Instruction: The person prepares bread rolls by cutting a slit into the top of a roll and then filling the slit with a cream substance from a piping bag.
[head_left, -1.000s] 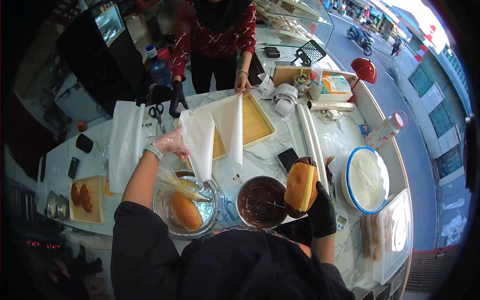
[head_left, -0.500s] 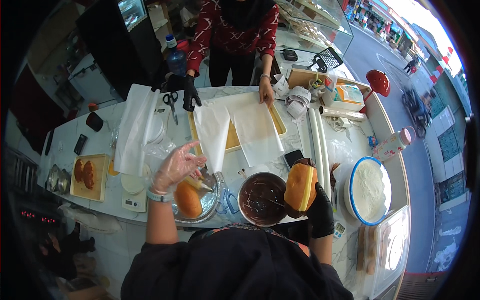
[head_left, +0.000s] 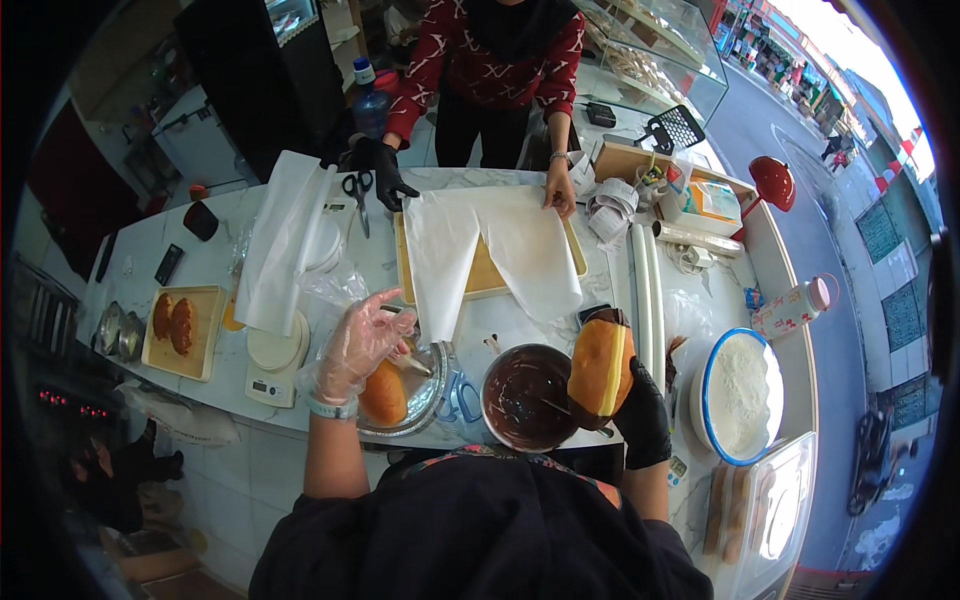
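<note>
The black-gloved right hand [head_left: 645, 422] is clamped on a filled bun [head_left: 596, 368], which lies to the left of its palm, long axis running away from the body, far end leaning slightly right. Just left of that, the bun overlaps the rim of the chocolate bowl [head_left: 502, 370] in view; I cannot tell whether they touch. The right hand is nearer the bowl; farther left, the clear-gloved left hand [head_left: 358, 350] has fingers loosely apart above a plain bun [head_left: 383, 398].

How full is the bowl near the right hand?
Partly full: dark sauce lies in the bowl, below its rim. Exact depth: cannot tell.
</note>
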